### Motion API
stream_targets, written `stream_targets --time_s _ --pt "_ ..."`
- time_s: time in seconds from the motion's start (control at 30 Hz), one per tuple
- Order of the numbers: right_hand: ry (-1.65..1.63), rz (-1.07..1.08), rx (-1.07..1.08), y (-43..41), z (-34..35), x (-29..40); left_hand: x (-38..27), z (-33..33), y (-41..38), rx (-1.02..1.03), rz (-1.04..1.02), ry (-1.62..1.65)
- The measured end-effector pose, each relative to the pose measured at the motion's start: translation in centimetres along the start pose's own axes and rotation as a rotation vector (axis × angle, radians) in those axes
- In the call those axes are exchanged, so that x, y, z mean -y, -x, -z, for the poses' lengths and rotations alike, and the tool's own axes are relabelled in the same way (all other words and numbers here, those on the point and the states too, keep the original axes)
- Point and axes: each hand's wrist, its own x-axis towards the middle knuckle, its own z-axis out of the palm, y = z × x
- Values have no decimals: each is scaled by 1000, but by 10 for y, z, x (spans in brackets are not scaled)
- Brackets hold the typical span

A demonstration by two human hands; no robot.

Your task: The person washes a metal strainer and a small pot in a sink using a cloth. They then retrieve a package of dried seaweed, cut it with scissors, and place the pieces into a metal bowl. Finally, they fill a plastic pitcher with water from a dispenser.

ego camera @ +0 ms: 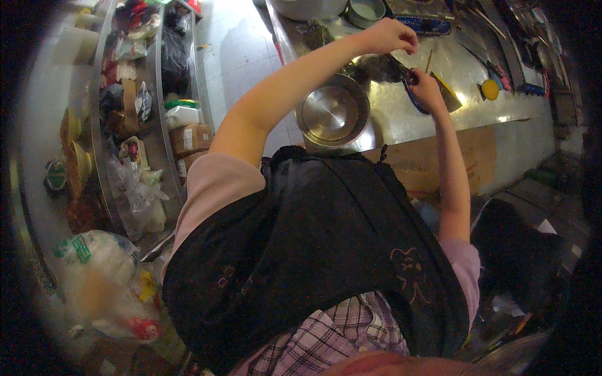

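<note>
My right hand (425, 91) grips a dark-handled tool (416, 101), which looks like a pair of scissors, over the stainless steel worktop (395, 120). Above and to the left of it hovers my left hand (395, 37), its fingers curled downward; whether they pinch anything is hidden. Between the two hands lies a dark, shiny mass (381, 68), perhaps a plastic bag, too blurred to name surely. A round stainless steel basin (334, 110) stands at the worktop's near left corner, below my left forearm. Just right of my right hand is a flat dark piece with a yellow edge (447, 91).
A yellow round object (490, 89) and a thin stick (429, 61) lie on the worktop. A pot (367, 11) and a blue box (423, 26) stand at the back. Left are packed metal shelves (157, 117), cardboard boxes (190, 136) and a stuffed plastic bag (101, 277).
</note>
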Motion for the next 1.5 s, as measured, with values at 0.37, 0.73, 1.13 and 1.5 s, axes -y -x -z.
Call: stream_targets --time_s 0.37,0.73,1.13,1.5 --pt "-166 -113 36 1 -9 14 1 5 10 3 4 42" --pt "56 -29 -124 -8 -32 -1 -39 2 8 -41 -311 -118" --pt "-17 -196 -43 2 -13 18 122 60 160 -704 472 -469" --pt "10 -168 -186 5 4 39 180 -17 240 -383 582 -379"
